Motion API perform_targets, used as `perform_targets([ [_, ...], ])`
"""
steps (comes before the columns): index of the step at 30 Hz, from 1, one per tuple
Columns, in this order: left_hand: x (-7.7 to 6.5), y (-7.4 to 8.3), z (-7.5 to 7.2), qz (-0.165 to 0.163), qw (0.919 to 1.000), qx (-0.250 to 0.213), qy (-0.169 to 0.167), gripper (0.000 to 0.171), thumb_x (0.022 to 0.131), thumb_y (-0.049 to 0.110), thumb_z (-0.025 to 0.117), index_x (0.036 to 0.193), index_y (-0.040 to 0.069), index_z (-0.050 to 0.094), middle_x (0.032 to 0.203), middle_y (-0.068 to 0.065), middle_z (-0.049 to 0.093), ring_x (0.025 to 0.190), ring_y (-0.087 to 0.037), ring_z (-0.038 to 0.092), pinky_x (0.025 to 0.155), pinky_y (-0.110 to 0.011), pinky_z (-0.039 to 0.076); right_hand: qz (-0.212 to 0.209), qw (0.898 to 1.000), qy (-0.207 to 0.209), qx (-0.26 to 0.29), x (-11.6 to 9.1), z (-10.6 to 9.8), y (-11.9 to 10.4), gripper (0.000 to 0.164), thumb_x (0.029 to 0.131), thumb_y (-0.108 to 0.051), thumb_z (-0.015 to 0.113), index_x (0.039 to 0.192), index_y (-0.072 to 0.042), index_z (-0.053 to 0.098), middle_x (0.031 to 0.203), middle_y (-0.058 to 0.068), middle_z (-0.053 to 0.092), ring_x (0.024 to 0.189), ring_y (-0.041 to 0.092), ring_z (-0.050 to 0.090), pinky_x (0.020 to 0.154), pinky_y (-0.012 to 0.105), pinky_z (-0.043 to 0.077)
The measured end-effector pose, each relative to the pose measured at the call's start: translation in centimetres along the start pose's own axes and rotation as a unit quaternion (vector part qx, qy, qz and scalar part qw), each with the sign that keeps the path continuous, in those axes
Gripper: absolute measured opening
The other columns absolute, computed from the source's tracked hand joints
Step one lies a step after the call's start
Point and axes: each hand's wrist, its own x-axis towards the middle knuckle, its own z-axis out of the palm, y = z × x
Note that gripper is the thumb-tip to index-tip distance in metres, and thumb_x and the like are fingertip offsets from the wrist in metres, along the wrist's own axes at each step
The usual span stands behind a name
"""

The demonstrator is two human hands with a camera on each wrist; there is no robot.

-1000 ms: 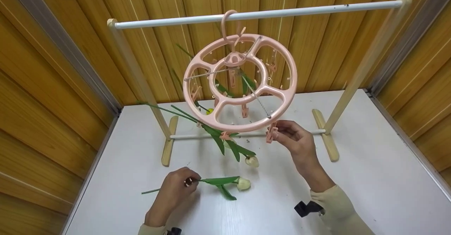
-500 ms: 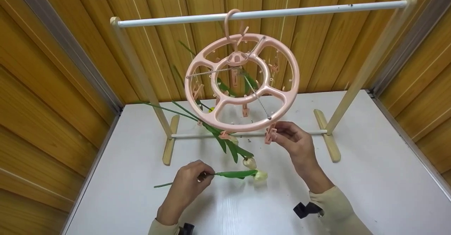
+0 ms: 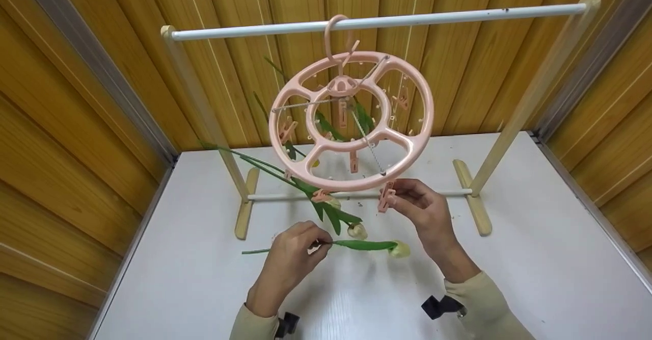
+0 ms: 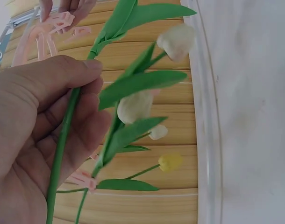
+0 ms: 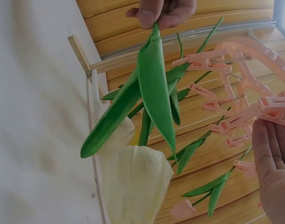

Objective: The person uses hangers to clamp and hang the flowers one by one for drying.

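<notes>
My left hand (image 3: 295, 251) pinches the green stem of an artificial tulip (image 3: 400, 249) with a pale cream head, held nearly level and pointing right. In the left wrist view the stem (image 4: 63, 135) runs between thumb and fingers. My right hand (image 3: 425, 210) holds a pink clothespin (image 3: 386, 197) at the front right rim of the round pink clip hanger (image 3: 351, 183). In the right wrist view that clothespin (image 5: 275, 106) lies against my fingers. Another cream tulip (image 3: 357, 231) hangs from a clothespin (image 3: 322, 195) at the hanger's front, its stem slanting up to the left.
The hanger hooks over the white bar (image 3: 458, 20) of a wooden-legged rack (image 3: 496, 141) on a white table (image 3: 168, 279). More tulips hang from it, including a yellow one (image 4: 170, 162) and a pink one (image 5: 183, 210). A wood-panelled wall (image 3: 473, 75) stands behind.
My left hand has moved right and slightly up with the tulip, its head now close to my right hand. The right hand keeps its grip on the clothespin, shifting slightly left.
</notes>
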Motion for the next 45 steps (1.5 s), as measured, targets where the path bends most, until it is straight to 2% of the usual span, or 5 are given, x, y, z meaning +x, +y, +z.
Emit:
perform_targets([
  [16,3.1,2.0,-0.3,0.05,0.9987,0.001,-0.009,0.019,0.082,-0.005,0.089,0.089,0.007,0.077,0.092,0.0,0.074,0.083,-0.008,0.071,0.073,-0.014,0.058,-0.027,0.999,-0.034,0.01,-0.5,0.5,-0.1,0.024,0.098,0.004,0.07,0.12,0.01,0.066,0.108,0.024,0.071,0.097,0.031,0.073,0.095,0.038,0.061],
  [25,3.4,2.3,-0.1,0.048,0.9989,-0.001,0.003,0.023,0.081,-0.004,0.091,0.093,0.005,0.074,0.093,-0.003,0.074,0.081,-0.01,0.071,0.072,-0.016,0.059,-0.024,0.999,-0.048,0.005,-0.6,0.8,-0.1,0.024,0.098,0.002,0.07,0.121,0.008,0.066,0.109,0.023,0.07,0.097,0.031,0.073,0.096,0.038,0.06],
  [34,3.4,2.4,-0.3,0.039,0.9952,-0.09,-0.007,0.022,0.084,-0.012,0.083,0.097,0.005,0.078,0.097,-0.003,0.076,0.084,-0.009,0.071,0.073,-0.015,0.058,-0.014,0.999,-0.043,-0.011,-0.8,0.8,-0.2,0.025,0.098,0.001,0.071,0.122,0.005,0.068,0.109,0.022,0.071,0.099,0.03,0.071,0.089,0.032,0.061],
  [40,3.4,2.3,-0.3,0.05,0.9971,-0.053,0.021,0.024,0.082,-0.008,0.088,0.101,0.006,0.082,0.102,-0.002,0.079,0.094,-0.014,0.075,0.081,-0.021,0.061,-0.013,0.999,-0.034,-0.014,-0.7,0.8,-0.3,0.025,0.096,0.002,0.072,0.121,0.004,0.069,0.111,0.022,0.072,0.1,0.031,0.071,0.09,0.032,0.061],
  [45,3.4,2.1,0.0,0.054,0.9963,-0.057,0.034,0.023,0.079,-0.011,0.089,0.094,0.004,0.08,0.097,-0.003,0.077,0.086,-0.013,0.073,0.076,-0.016,0.059,-0.02,0.999,-0.043,-0.015,-0.8,1.0,-0.5,0.026,0.096,0.002,0.072,0.122,0.005,0.069,0.111,0.021,0.071,0.1,0.03,0.071,0.09,0.032,0.06],
])
